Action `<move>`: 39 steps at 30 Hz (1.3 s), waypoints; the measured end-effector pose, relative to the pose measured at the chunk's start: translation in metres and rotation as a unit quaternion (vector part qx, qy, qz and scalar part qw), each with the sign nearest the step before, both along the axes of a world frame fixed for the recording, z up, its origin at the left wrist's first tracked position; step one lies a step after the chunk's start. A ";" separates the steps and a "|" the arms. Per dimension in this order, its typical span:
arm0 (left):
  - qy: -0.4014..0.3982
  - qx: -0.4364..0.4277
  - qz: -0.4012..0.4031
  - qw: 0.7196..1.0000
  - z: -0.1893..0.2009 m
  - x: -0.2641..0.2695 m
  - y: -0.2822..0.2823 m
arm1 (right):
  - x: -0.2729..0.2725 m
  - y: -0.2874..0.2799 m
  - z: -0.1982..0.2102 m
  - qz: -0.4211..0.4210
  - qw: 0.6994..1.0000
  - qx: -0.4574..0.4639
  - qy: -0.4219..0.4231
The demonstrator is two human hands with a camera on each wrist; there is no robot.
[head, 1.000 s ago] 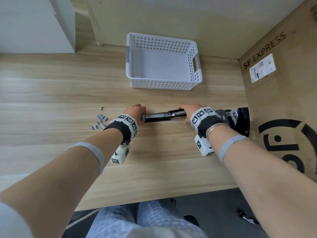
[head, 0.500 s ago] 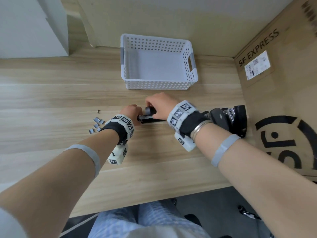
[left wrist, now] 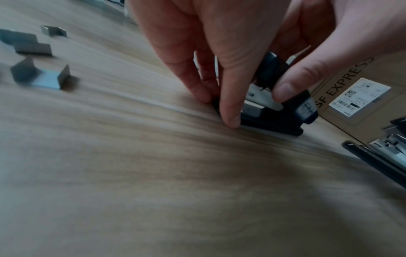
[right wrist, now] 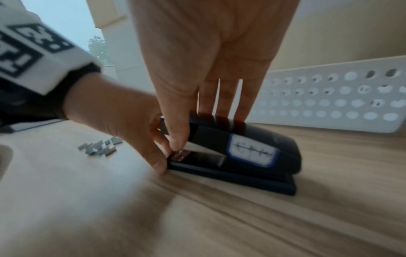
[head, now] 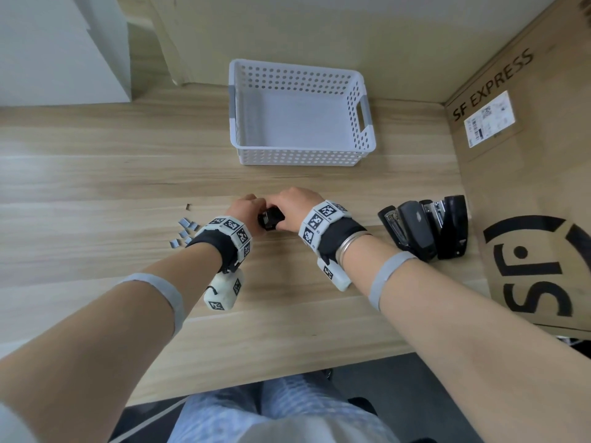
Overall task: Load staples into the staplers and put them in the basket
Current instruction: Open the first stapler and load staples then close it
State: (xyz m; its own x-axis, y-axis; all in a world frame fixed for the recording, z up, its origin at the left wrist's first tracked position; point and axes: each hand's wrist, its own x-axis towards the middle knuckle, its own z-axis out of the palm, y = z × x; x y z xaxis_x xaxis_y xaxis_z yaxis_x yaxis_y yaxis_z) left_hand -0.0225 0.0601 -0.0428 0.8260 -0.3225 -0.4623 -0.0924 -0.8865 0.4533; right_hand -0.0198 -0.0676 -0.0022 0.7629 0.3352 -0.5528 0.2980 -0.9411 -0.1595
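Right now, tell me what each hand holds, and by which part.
Both hold the black stapler: right hand grips its top cover, left hand pinches its front end.

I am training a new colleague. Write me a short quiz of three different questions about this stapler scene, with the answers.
1. True or false: the white basket already holds a stapler.
2. Which hand presses down on the top of the black stapler: A) left hand, B) right hand?
3. Fill in: the loose staples lie on the table to the person's ____ of the hands.

Key: 1 false; 2 B; 3 left.
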 end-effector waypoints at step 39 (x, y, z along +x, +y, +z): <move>-0.096 -0.063 0.159 0.981 0.047 0.180 0.029 | 0.197 0.047 0.001 -0.341 0.938 0.058 0.024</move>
State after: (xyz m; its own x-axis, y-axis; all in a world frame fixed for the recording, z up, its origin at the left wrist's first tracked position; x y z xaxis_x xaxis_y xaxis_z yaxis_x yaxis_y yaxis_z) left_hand 0.1572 0.0892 0.0044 0.9621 -0.0788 -0.2612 0.0852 -0.8229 0.5617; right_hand 0.1769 -0.0206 -0.0010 0.7964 -0.1612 -0.5829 -0.3768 -0.8862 -0.2697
